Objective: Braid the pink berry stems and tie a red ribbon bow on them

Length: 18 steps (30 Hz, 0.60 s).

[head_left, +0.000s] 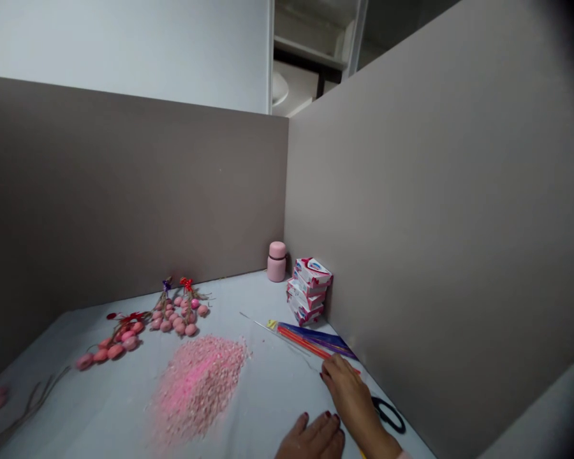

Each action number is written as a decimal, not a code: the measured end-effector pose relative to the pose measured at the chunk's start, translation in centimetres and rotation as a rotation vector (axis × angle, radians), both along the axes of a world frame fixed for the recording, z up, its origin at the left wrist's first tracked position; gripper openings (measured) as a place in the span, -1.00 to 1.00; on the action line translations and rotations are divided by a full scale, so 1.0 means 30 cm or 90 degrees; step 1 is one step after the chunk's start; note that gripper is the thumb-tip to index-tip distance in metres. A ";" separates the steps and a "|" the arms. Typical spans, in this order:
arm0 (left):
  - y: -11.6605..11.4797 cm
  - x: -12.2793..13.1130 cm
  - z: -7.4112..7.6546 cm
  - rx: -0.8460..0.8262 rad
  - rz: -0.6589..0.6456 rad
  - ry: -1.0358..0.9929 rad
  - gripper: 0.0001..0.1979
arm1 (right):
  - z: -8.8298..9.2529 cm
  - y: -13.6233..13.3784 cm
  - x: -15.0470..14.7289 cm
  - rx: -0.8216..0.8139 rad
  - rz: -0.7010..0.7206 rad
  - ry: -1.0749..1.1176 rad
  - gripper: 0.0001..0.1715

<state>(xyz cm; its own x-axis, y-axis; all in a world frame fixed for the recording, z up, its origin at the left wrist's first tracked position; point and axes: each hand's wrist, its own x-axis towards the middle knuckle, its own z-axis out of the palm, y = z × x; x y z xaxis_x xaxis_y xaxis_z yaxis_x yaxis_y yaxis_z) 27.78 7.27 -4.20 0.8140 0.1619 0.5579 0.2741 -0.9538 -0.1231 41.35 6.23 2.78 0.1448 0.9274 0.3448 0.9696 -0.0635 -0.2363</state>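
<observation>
Right hand [347,392]: fingers curled, touching the near end of the red and purple rods [306,342]; whether it grips them, I cannot tell.
Left hand [313,437]: half open, empty, just left of the right.
Rods: side by side at right, within easy reach.
Nearby: black-handled scissors [388,414] right of the right hand; pink crumb heap [196,386] centre.
Far: pink berry sprays [179,312], pink jar [277,261], stacked boxes [310,291] in the corner.

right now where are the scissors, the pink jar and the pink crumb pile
black-handled scissors [392,411], head view, on the handle loop
pink lidded jar [276,270], head view, on the body below the lid
pink crumb pile [196,386], head view, on the middle of the heap
</observation>
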 end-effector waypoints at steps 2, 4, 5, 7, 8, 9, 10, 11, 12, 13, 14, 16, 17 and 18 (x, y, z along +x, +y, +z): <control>0.017 0.002 0.042 -0.030 0.011 0.026 -0.62 | -0.013 -0.001 0.020 0.023 -0.003 0.027 -0.79; 0.035 -0.005 0.098 -0.112 0.040 0.067 -0.41 | -0.022 -0.005 0.037 0.045 -0.006 0.051 -0.77; 0.046 -0.012 0.127 -0.195 0.061 0.105 -0.38 | -0.027 -0.006 0.044 0.054 -0.007 0.062 -0.75; 0.076 -0.031 0.177 -0.311 0.129 0.143 -0.39 | -0.035 -0.007 0.053 0.067 -0.008 0.079 -0.74; 0.098 -0.043 0.195 -0.340 0.165 0.146 -0.41 | -0.037 -0.007 0.055 0.072 -0.007 0.087 -0.74; 0.124 -0.056 0.209 -0.351 0.206 0.140 -0.42 | -0.039 -0.006 0.056 0.074 -0.004 0.093 -0.74; 0.155 -0.070 0.221 -0.353 0.249 0.131 -0.42 | -0.039 -0.006 0.056 0.076 -0.002 0.098 -0.75; 0.187 -0.085 0.231 -0.359 0.294 0.124 -0.42 | -0.038 -0.006 0.055 0.077 0.003 0.103 -0.76; 0.218 -0.100 0.240 -0.363 0.342 0.117 -0.43 | -0.037 -0.006 0.054 0.075 0.008 0.110 -0.76; 0.244 -0.116 0.250 -0.366 0.387 0.111 -0.43 | -0.036 -0.006 0.052 0.073 0.014 0.118 -0.77; 0.260 -0.130 0.260 -0.368 0.425 0.106 -0.44 | -0.034 -0.007 0.051 0.071 0.020 0.128 -0.77; 0.253 -0.158 0.275 -0.369 0.452 0.110 -0.44 | -0.033 -0.008 0.050 0.068 0.029 0.148 -0.78; 0.227 -0.172 0.277 -0.370 0.434 0.121 -0.44 | -0.034 -0.008 0.051 0.068 0.030 0.157 -0.77; 0.189 -0.188 0.272 -0.373 0.396 0.139 -0.44 | -0.035 -0.008 0.052 0.068 0.030 0.164 -0.77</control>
